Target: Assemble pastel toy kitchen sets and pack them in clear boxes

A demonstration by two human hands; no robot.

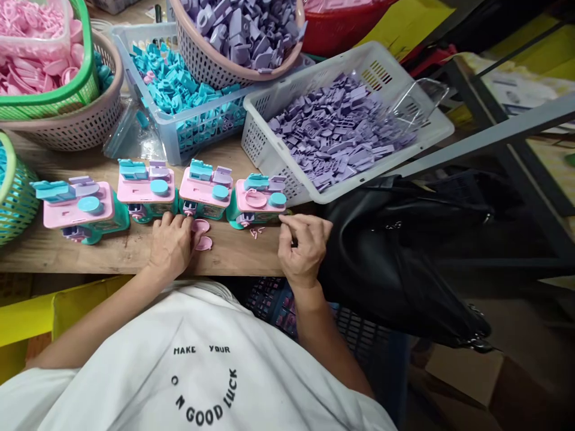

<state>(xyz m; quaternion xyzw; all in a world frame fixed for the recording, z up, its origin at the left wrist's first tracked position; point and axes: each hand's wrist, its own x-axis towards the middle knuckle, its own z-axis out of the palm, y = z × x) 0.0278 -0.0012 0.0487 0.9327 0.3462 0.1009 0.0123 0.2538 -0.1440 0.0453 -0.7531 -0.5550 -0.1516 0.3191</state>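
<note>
Four toy kitchen units stand in a row along the wooden table; the rightmost toy kitchen unit (pixel 263 202) has a pink oval plate (pixel 256 199) on its top. My left hand (pixel 172 244) lies palm down in front of the middle units, fingers curled, with its thumb side against two loose pink oval plates (pixel 203 243). What its fingertips hold, if anything, is hidden. Beside the rightmost unit's right edge, my right hand (pixel 304 246) is loosely closed, its index fingertip close to that edge. Small pink pieces (pixel 256 232) lie between the hands, nearer the right one.
A white basket (pixel 281 152) of purple parts sits behind the row, beside a clear blue bin (pixel 179 146) of turquoise parts. A pink basket (pixel 193 36) of purple parts rests above it. Green and pink baskets crowd the left. A black bag (pixel 381 251) hangs at the right.
</note>
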